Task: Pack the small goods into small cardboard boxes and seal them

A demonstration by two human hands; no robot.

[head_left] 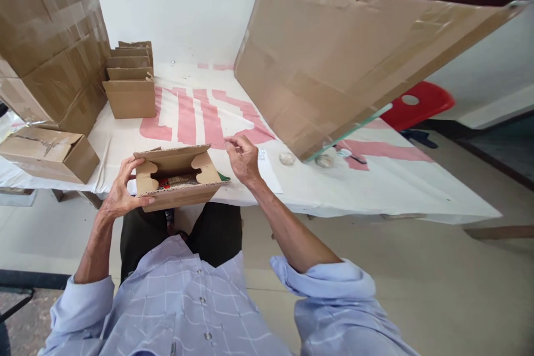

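At the table's front edge a small cardboard box [179, 196] has its top open, its notched end flaps folded inward. Inside it shows a dark item with red and printed markings [177, 181], largely hidden by the walls. My left hand [122, 192] grips the box's left end, thumb along the near side and fingers at the far rim. Just off the right end of the box, my right hand [242, 160] is raised with fingers curled to the thumb; whatever is between them, if anything, cannot be made out. A green piece [224, 177] sticks out by the box's right corner.
A closed carton [45, 153] lies at left before large taped cartons [54, 44]. Open-topped boxes [130, 97] stand in a row behind. A big cardboard panel [334, 61] leans at right, near tape rolls [287, 159], white paper [269, 175] and a red chair [421, 104].
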